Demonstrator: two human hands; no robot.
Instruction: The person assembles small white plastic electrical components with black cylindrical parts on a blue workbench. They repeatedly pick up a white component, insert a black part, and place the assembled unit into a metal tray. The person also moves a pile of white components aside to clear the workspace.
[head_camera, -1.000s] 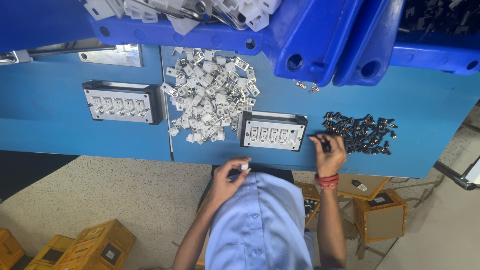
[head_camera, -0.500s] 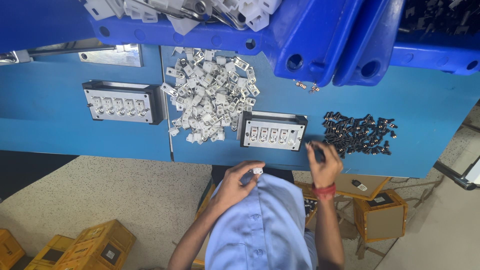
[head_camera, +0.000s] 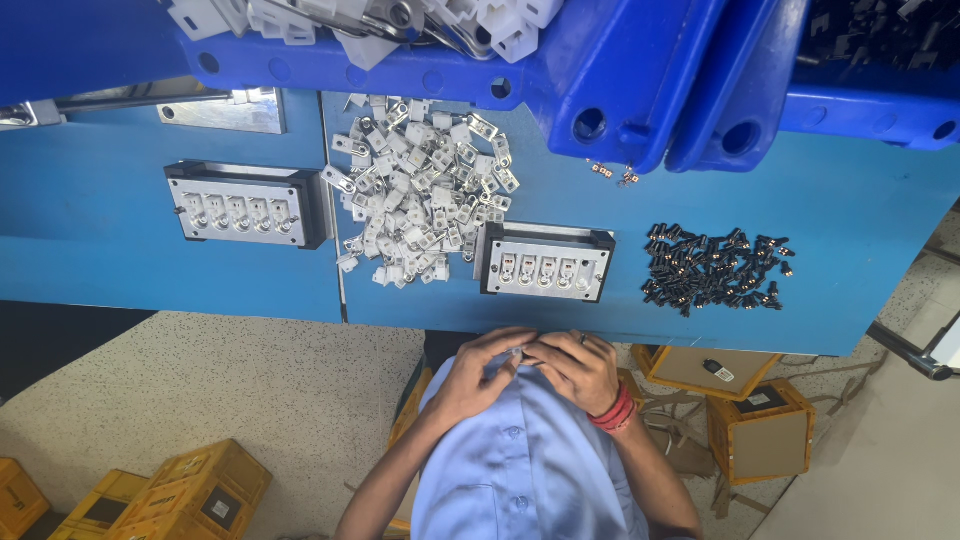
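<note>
- Left hand: fingers curled, pinching a small pale part at the blue table's near edge, above the chest.
- Right hand: fingertips closed on the same part, touching the left hand; red wristband.
- Black-framed metal fixture block: just beyond the hands.
- Heap of white plastic pieces: left of that block.
- Scatter of small black pieces: right of it.

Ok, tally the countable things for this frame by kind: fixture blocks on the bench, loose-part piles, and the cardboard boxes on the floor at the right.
Fixture blocks: 2
Loose-part piles, white and black: 2
Cardboard boxes: 2
Total: 6
</note>
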